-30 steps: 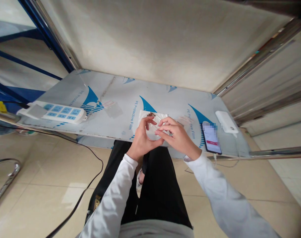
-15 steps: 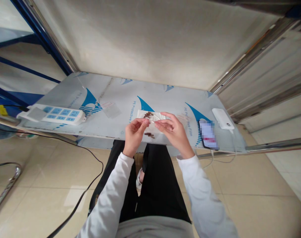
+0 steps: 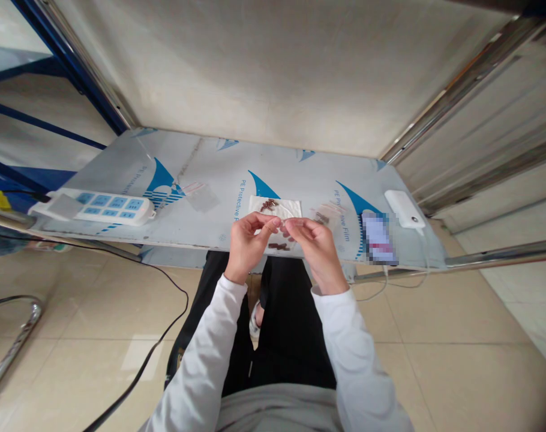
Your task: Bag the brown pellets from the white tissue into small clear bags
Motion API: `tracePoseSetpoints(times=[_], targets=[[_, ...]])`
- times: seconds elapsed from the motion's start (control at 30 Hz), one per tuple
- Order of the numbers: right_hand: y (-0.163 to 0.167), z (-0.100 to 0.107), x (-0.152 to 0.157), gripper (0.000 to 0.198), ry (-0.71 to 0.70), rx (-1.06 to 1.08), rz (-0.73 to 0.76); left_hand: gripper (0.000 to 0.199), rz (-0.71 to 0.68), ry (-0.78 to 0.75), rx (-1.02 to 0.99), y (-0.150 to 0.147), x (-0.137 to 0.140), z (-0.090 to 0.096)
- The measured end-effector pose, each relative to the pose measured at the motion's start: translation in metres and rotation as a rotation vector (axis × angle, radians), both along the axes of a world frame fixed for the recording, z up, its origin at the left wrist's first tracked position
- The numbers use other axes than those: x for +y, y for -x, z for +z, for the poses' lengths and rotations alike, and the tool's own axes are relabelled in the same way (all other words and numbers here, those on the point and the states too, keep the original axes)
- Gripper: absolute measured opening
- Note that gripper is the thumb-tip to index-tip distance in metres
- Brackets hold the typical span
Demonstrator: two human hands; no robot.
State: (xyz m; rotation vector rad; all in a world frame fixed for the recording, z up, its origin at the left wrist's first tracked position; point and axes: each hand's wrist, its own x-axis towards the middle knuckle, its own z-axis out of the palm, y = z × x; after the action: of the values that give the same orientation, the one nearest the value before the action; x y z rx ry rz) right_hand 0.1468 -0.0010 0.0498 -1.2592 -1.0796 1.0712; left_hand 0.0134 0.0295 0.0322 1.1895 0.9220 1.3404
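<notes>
Both hands meet over a small white sheet (image 3: 254, 203) near the table's front edge. My left hand (image 3: 249, 245) pinches a thin pale cord between thumb and forefinger. Close beside it, my right hand (image 3: 318, 251) also has its fingertips pressed together on the cord. Part of this cord (image 3: 293, 208) curves over the sheet behind the fingers, beside a row of small brown beads (image 3: 269, 204) that look strung on it. Several more brown beads (image 3: 278, 246) lie below the fingertips. What sits exactly between the fingertips is too small to make out.
A clear plastic bag (image 3: 201, 197) lies left of the sheet, another clear bag (image 3: 330, 211) right of it. A white power strip (image 3: 115, 207) is at the left end. At the right are a phone (image 3: 378, 239) and a white power bank (image 3: 403, 209) with cables.
My fingertips have come closer together, and my right hand's fingers have folded in from a more spread pose. Both hands stay over the white sheet.
</notes>
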Motion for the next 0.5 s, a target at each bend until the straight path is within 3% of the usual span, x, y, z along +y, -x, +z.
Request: tracePoseSetpoints(times=[0.17, 0.27, 0.5], targets=[[0.002, -0.005, -0.005, 0.025, -0.048, -0.008, -0.140, 0.026, -0.098, 0.040, -0.022, -0.002, -0.001, 0.000], [0.003, -0.004, -0.006, 0.024, -0.068, -0.021, -0.148, 0.026, -0.180, 0.062, 0.002, -0.001, -0.002, 0.000], [0.004, -0.012, -0.009, 0.022, -0.063, 0.033, -0.093, 0.023, -0.094, -0.063, 0.160, -0.003, -0.003, -0.001]])
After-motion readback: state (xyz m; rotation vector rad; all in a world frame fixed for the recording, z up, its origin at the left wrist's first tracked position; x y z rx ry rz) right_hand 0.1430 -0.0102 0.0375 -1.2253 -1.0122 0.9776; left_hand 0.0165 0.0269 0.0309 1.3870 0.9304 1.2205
